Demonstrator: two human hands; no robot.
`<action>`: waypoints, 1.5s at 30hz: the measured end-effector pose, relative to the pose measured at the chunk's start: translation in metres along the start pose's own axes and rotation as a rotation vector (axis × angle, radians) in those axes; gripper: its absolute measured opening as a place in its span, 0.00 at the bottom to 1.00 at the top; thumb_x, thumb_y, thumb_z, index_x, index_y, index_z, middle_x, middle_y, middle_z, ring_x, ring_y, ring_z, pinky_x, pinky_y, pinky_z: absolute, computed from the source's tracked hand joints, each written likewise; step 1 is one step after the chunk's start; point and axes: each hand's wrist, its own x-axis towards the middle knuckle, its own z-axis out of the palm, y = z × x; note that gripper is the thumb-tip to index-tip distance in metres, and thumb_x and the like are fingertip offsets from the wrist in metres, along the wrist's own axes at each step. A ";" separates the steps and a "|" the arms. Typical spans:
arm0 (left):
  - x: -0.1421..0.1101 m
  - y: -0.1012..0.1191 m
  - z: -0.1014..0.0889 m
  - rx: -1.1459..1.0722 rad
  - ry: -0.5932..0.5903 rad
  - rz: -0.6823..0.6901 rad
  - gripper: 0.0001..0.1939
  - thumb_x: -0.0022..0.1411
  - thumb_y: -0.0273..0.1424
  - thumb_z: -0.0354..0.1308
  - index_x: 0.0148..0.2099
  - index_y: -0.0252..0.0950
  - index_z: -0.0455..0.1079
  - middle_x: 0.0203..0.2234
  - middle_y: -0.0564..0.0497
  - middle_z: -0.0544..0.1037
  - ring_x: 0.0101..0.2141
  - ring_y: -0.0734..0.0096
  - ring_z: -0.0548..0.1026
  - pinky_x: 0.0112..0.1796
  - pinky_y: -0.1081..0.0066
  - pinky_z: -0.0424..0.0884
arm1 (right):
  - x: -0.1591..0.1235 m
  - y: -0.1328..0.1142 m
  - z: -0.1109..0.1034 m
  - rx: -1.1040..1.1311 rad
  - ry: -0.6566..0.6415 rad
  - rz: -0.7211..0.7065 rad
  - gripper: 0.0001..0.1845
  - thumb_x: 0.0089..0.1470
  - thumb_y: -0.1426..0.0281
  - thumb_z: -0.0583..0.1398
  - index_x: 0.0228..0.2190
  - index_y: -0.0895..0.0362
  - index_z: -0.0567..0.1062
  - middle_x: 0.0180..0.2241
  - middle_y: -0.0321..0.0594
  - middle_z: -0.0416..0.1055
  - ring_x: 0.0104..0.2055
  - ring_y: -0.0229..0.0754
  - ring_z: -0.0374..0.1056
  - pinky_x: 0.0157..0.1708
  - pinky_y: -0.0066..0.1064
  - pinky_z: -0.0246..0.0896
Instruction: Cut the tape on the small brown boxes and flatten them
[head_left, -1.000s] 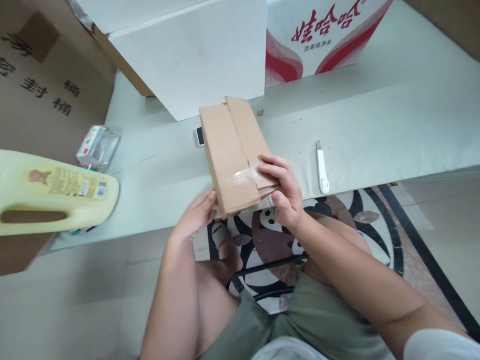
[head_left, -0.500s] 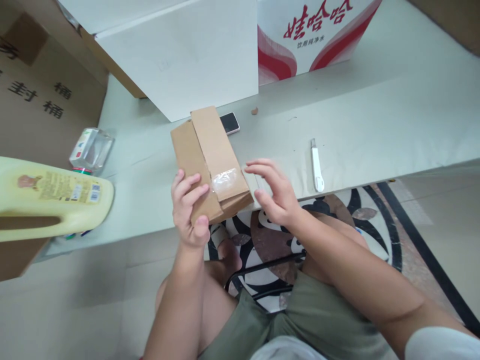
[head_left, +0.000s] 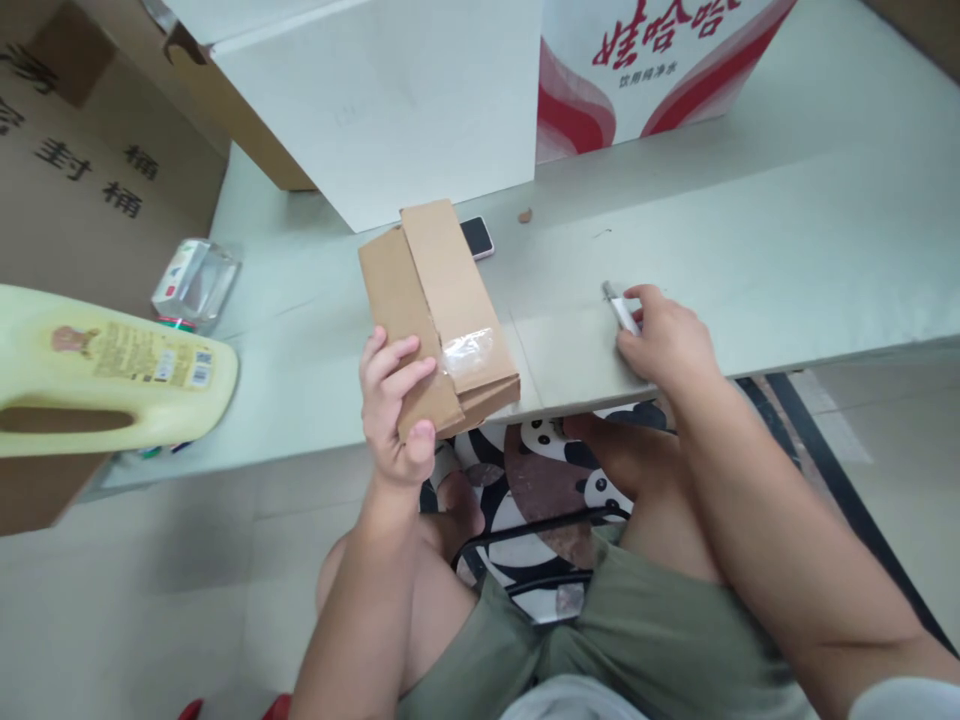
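A small brown cardboard box (head_left: pixel 455 285) sits tilted at the table's front edge, clear tape (head_left: pixel 468 350) across its flap near the closest end. My left hand (head_left: pixel 395 405) grips its lower left side, thumb at the near end and fingers across the top. To the right, my right hand (head_left: pixel 670 335) is closed around a white utility knife (head_left: pixel 619 308) at the tabletop. The knife's front end points away from me; its rear part is hidden by my fingers.
Behind the small box are a phone (head_left: pixel 478 237), a large white box (head_left: pixel 405 110) and a red-and-white carton (head_left: pixel 637 90). At left stand a yellow jug (head_left: pixel 150 390), a clear bottle (head_left: pixel 199 285) and a big brown carton (head_left: pixel 97 230). The table's (head_left: pixel 810 250) front edge crosses above my knees.
My right hand has moved right, away from the cardboard box, and taken hold of the utility knife, whose angle has turned. My left hand keeps its grip on the box. The view has shifted slightly.
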 end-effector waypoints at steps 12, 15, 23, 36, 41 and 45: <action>0.003 0.017 0.017 0.059 0.054 0.031 0.21 0.71 0.45 0.47 0.58 0.46 0.71 0.53 0.47 0.77 0.61 0.52 0.71 0.66 0.43 0.61 | -0.017 -0.035 0.035 1.222 -0.016 -0.435 0.11 0.56 0.69 0.56 0.41 0.47 0.72 0.37 0.38 0.79 0.31 0.43 0.75 0.28 0.36 0.71; 0.000 0.017 0.016 0.074 0.034 0.009 0.21 0.71 0.46 0.46 0.58 0.46 0.71 0.54 0.47 0.77 0.62 0.51 0.70 0.67 0.42 0.60 | -0.024 -0.035 0.028 1.253 0.020 -0.532 0.18 0.58 0.66 0.56 0.50 0.43 0.72 0.45 0.39 0.79 0.43 0.46 0.78 0.37 0.41 0.75; 0.002 0.019 0.017 0.016 0.026 -0.001 0.20 0.72 0.47 0.46 0.59 0.50 0.70 0.55 0.50 0.77 0.61 0.56 0.72 0.69 0.47 0.56 | -0.042 -0.063 0.026 1.329 0.361 -0.688 0.11 0.64 0.58 0.60 0.31 0.49 0.72 0.18 0.26 0.52 0.17 0.33 0.51 0.17 0.26 0.49; 0.005 0.023 0.017 0.083 0.011 -0.021 0.21 0.73 0.49 0.44 0.56 0.46 0.70 0.52 0.49 0.77 0.58 0.56 0.75 0.68 0.44 0.60 | -0.114 -0.089 0.012 0.496 0.451 -0.900 0.08 0.55 0.74 0.60 0.34 0.48 0.74 0.19 0.30 0.69 0.18 0.38 0.64 0.21 0.32 0.62; 0.006 0.024 0.024 0.069 0.034 -0.021 0.20 0.73 0.49 0.44 0.55 0.48 0.70 0.50 0.50 0.77 0.54 0.58 0.77 0.69 0.45 0.58 | -0.113 -0.096 0.012 0.395 0.483 -0.903 0.09 0.54 0.76 0.60 0.35 0.49 0.73 0.20 0.29 0.70 0.18 0.36 0.64 0.21 0.30 0.62; 0.006 0.025 0.026 0.074 0.044 -0.028 0.21 0.73 0.50 0.44 0.55 0.47 0.70 0.49 0.50 0.77 0.54 0.57 0.76 0.68 0.45 0.58 | -0.110 -0.098 0.016 0.367 0.536 -0.907 0.07 0.54 0.75 0.59 0.34 0.51 0.72 0.19 0.27 0.69 0.16 0.33 0.61 0.19 0.27 0.58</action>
